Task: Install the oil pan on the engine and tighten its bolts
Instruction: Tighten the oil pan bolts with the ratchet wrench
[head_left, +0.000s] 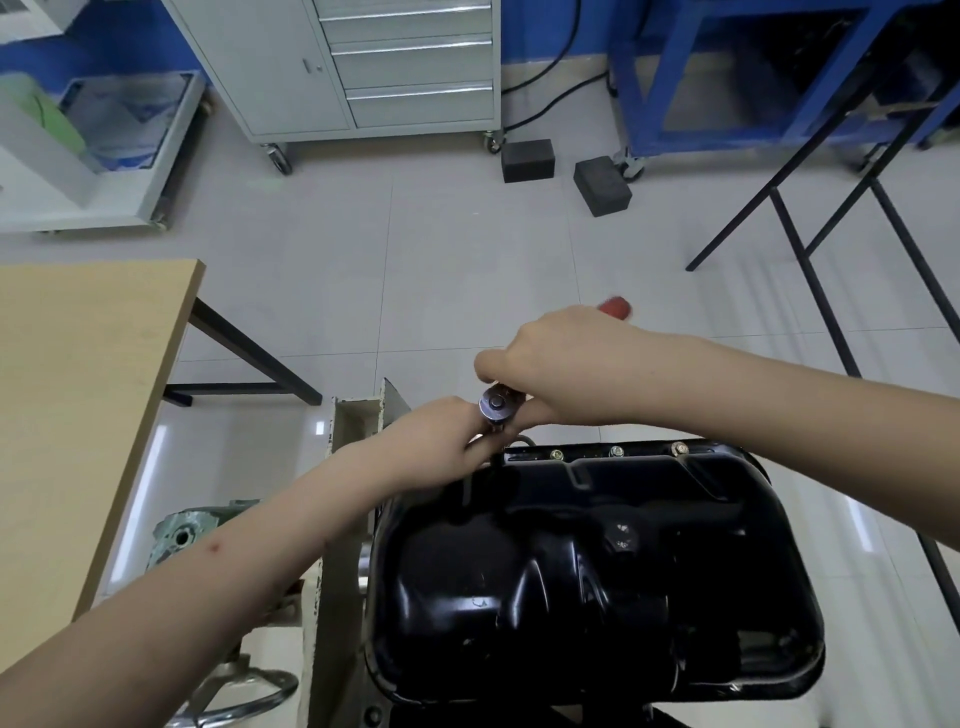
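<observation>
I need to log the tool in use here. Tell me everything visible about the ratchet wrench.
The ratchet wrench has a round, shiny metal head with a centre button, facing the camera above the far left corner of the black oil pan. Its red handle tip pokes out beyond the right hand, which grips the handle. The left hand holds just under the head, hiding whatever socket or bolt lies beneath.

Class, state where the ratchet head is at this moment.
In the head view the ratchet head sits mid-frame between the left hand and right hand, just above the oil pan's far left corner.
</observation>
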